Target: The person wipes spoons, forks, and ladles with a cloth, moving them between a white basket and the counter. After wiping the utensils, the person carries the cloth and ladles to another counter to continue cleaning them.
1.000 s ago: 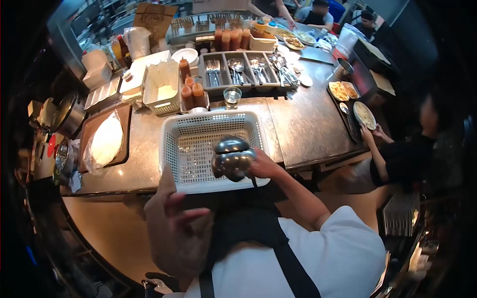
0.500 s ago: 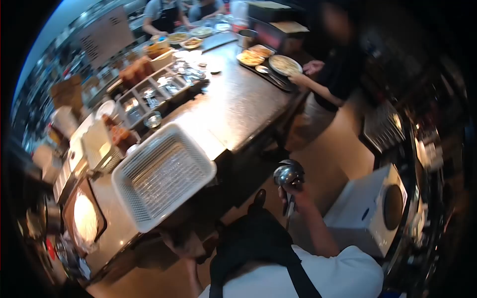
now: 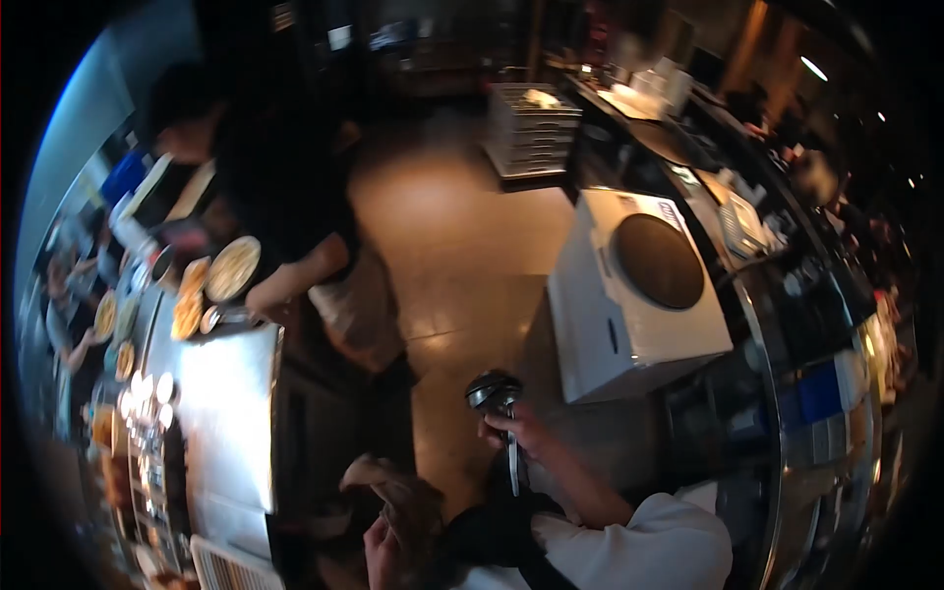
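Observation:
My right hand (image 3: 513,433) is closed around the handle of a metal ladle (image 3: 495,389), held out ahead of my body with its rounded bowl uppermost. The handle runs down below my fist. Low in the view, my left hand (image 3: 380,551) grips a crumpled brownish cloth (image 3: 398,492), whose upper end sticks out to the left. Part of this hand is dark and hard to make out.
A white appliance with a round dark lid (image 3: 657,262) stands ahead on the right. To the left, a co-worker (image 3: 280,197) leans over the metal counter (image 3: 231,423), reaching toward plated food (image 3: 234,268). Stacked trays (image 3: 534,133) stand farther back. A white basket (image 3: 231,568) sits at lower left.
My view has swung to the right, so the counter, basket and co-worker now appear farther left and the white appliance shows more fully. The ladle and cloth are still in my hands.

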`<action>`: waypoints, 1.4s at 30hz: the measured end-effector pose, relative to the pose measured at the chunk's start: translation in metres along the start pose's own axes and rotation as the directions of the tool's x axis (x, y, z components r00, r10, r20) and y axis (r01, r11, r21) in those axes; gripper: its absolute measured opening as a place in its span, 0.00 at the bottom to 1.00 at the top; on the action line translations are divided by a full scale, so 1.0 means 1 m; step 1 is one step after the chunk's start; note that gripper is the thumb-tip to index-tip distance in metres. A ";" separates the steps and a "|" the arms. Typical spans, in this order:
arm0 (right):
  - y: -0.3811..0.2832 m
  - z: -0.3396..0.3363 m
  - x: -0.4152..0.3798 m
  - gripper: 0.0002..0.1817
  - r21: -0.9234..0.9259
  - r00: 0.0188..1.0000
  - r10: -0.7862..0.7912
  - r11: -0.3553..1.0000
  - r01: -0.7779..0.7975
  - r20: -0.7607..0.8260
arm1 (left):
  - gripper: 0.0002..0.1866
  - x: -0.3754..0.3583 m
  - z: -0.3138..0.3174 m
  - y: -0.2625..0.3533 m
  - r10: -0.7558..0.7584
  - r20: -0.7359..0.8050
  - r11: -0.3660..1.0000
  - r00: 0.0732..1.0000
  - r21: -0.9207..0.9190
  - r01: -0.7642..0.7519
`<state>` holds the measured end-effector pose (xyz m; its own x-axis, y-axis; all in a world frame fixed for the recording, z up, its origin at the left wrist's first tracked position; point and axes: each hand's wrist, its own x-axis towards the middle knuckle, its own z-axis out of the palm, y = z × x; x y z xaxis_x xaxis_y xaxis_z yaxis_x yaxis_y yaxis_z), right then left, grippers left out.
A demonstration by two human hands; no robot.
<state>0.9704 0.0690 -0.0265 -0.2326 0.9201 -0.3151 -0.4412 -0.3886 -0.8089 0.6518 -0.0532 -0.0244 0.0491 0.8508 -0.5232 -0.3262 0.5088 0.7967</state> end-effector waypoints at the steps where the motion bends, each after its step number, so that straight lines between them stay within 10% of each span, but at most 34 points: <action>1: -0.011 -0.022 0.006 0.07 0.047 0.998 -0.068 0.997 0.068 0.008 | 0.17 0.024 0.015 0.006 0.110 -0.063 0.933 0.992 0.350 -0.082; 3: -0.030 -0.058 0.022 0.07 0.035 0.998 -0.005 0.999 0.008 -0.061 | 0.15 0.067 0.046 0.032 0.237 -0.171 0.694 0.956 0.719 -0.044; 4: -0.035 -0.076 0.029 0.07 0.018 0.992 0.072 0.997 -0.071 -0.106 | 0.17 0.074 0.067 0.034 0.316 -0.357 0.836 0.879 0.543 -0.080; 7: -0.058 -0.120 0.058 0.07 -0.043 0.983 0.070 0.996 -0.078 -0.172 | 0.20 0.099 0.111 0.085 0.423 0.036 0.861 0.905 0.297 -0.414; 8: -0.071 -0.130 0.072 0.07 -0.078 0.982 0.070 0.993 -0.085 -0.175 | 0.18 0.111 0.124 0.115 0.144 0.238 0.987 0.961 -0.104 -0.123; 9: -0.088 -0.133 0.086 0.06 -0.088 0.982 0.068 0.993 -0.085 -0.178 | 0.18 0.132 0.141 0.126 0.084 0.324 0.993 0.942 -0.110 -0.051; 14: -0.160 -0.132 0.177 0.08 0.149 0.998 -0.056 0.987 0.059 -0.025 | 0.16 0.297 0.256 0.093 0.347 0.373 0.785 0.861 0.388 -0.484; 17: -0.193 -0.130 0.243 0.08 -0.382 0.944 -0.300 0.895 0.229 -0.137 | 0.15 0.387 0.303 0.119 0.381 0.499 0.712 0.778 0.379 -0.591; 20: -0.224 -0.137 0.292 0.17 -0.916 0.842 -0.513 0.397 0.058 -0.169 | 0.14 0.456 0.335 0.159 0.359 0.570 0.719 0.739 0.336 -0.608; 24: -0.264 -0.152 0.366 0.20 -0.783 0.925 -0.236 0.615 -0.095 -0.298 | 0.13 0.521 0.356 0.194 0.349 0.565 0.739 0.748 0.326 -0.590; 28: -0.285 -0.189 0.448 0.19 -0.830 0.965 -0.077 0.531 -0.171 -0.249 | 0.13 0.593 0.393 0.227 0.382 0.498 0.737 0.778 0.344 -0.582; 30: -0.274 -0.212 0.494 0.20 -0.788 0.954 -0.292 0.601 0.133 -0.062 | 0.13 0.633 0.413 0.232 0.416 0.430 0.734 0.801 0.362 -0.575; 40: -0.467 -0.364 0.675 0.17 -0.809 0.923 -0.314 0.588 0.005 -0.222 | 0.17 0.874 0.633 0.295 0.592 0.227 0.621 0.773 0.483 -0.618; 42: -0.506 -0.409 0.694 0.21 -0.636 0.790 -0.578 0.692 0.341 -0.205 | 0.21 0.876 0.721 0.339 0.559 0.342 0.413 0.755 0.675 -0.611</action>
<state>1.3865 0.9248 -0.0386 0.2487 0.9615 0.1166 0.1660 0.0763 -0.9832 1.2648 0.9593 0.0050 0.1779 0.9720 0.1536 0.4721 -0.2213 0.8533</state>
